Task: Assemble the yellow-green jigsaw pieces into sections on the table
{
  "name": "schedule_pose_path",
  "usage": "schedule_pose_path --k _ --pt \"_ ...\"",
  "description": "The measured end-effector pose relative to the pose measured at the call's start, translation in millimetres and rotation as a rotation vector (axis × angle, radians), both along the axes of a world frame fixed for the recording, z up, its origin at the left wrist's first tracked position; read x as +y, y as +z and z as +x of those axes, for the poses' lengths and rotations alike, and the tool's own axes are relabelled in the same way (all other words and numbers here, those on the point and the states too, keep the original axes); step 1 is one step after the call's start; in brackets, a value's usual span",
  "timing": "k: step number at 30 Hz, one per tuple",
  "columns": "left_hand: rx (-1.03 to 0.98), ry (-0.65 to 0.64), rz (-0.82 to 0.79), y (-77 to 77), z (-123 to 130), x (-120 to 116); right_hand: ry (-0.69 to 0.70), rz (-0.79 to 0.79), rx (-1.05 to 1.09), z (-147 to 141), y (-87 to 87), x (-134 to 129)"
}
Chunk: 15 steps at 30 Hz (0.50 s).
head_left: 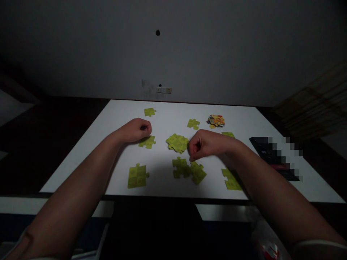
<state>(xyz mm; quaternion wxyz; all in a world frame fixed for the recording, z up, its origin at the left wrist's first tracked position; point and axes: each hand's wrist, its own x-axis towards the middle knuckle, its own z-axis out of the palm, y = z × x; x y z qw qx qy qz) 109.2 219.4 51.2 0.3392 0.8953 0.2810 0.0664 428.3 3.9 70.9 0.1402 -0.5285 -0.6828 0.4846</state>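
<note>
Our left grip [137,130] and right grip [207,144] are both curled together into fists above the white counter [81,173]; we cannot tell whether either one clamps a small piece. The left grip hangs just over a yellow-green puzzle piece [148,142]. The right grip sits just beside a heaped stack of yellow-green pieces [177,143] at the middle of the counter.

Nearer the front edge lie a block of joined pieces [137,176], two touching pieces [188,169], and another piece [231,179] close by our right forearm [260,173]. Toward the far edge we have a lone piece [150,112], a second lone piece [193,124], and a small heap of multicoloured pieces [216,121] near the far right corner. A dark object [273,155], partly blurred out, lies along the right edge, well apart from the right grip. Behind the far edge stands a wall with a switch plate [163,90].
</note>
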Motion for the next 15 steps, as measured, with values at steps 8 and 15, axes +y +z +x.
schedule_pose_path --k 8,15 --pt "-0.21 -0.037 0.117 3.6 20 -33 -0.265 0.551 -0.225 0 -14.1 9" --pt "-0.211 -0.174 0.006 1.6 32 -50 -0.088 0.626 -0.221 -7 -30.6 18"
